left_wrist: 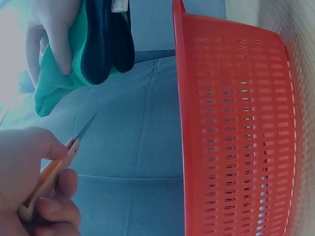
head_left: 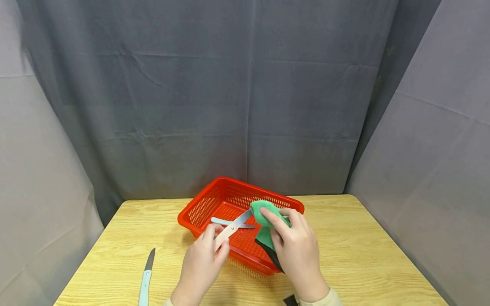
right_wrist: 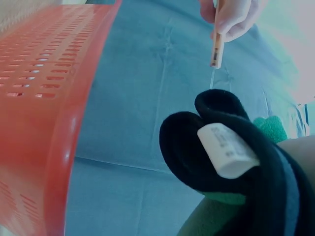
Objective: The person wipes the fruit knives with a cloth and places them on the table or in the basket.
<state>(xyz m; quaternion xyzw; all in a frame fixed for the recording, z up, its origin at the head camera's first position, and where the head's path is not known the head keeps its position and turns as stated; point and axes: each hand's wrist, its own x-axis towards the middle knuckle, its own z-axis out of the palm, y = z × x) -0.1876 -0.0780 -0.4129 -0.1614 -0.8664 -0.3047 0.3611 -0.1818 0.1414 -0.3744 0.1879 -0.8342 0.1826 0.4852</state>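
Note:
My left hand (head_left: 203, 261) grips the pale pinkish handle of a knife (head_left: 229, 231), its blade pointing up and to the right above the basket. In my right hand (head_left: 296, 246) is a green cloth (head_left: 264, 212) with a black edge, pinched between thumb and fingers. At the head view's angle the blade's tip meets the cloth; in the left wrist view the knife (left_wrist: 74, 147) and cloth (left_wrist: 59, 86) stand apart. A white label (right_wrist: 227, 150) hangs from the cloth's black part. Below the hands, a light blue-handled knife (head_left: 220, 221) lies in the red basket (head_left: 203, 199).
Another light blue-handled knife (head_left: 145, 280) lies on the wooden table (head_left: 111, 263) at the left, blade pointing away. A small black piece (head_left: 290, 300) shows at the table's front, beside the right sleeve. Grey curtains (head_left: 191, 93) surround the table at the back and sides.

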